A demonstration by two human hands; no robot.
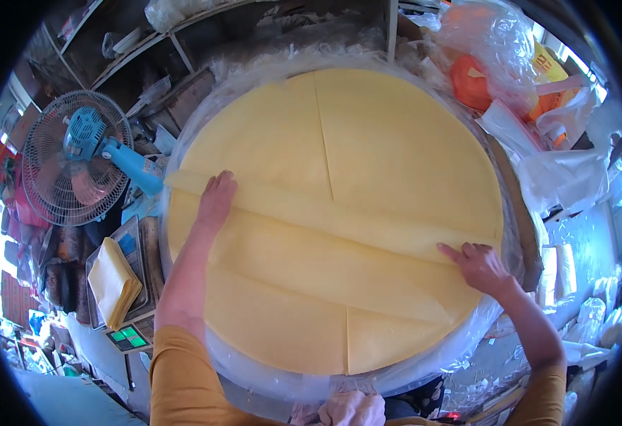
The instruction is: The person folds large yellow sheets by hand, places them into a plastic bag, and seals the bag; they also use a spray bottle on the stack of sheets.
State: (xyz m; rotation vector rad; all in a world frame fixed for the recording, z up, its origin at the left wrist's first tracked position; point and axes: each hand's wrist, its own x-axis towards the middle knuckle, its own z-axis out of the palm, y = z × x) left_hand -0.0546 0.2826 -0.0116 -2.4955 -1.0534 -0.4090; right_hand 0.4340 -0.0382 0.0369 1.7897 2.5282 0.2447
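A stack or layer of large, thin, smooth yellow sheets (403, 142) covers a round work surface in front of me. Across its middle, one sheet forms a long, loose fold (339, 231) that slopes down to the right. My left hand (217, 201) is closed at the left part of this fold, its fingers bent onto the sheet. At the fold's right end, near the round edge, my right hand (483, 267) has its fingers curled against the sheet and its thumb stretched leftward. Straight seams or cut edges run through the yellow material at top and bottom. My fingertips are partly hidden.
Clear plastic film (275, 380) rings the round surface. To the left stand a blue fan (83, 135) and a scale with a lit green display (130, 339), a folded yellow stack (112, 282) on its tray. Plastic bags (559, 177) crowd the right side; shelves (137, 60) line the back.
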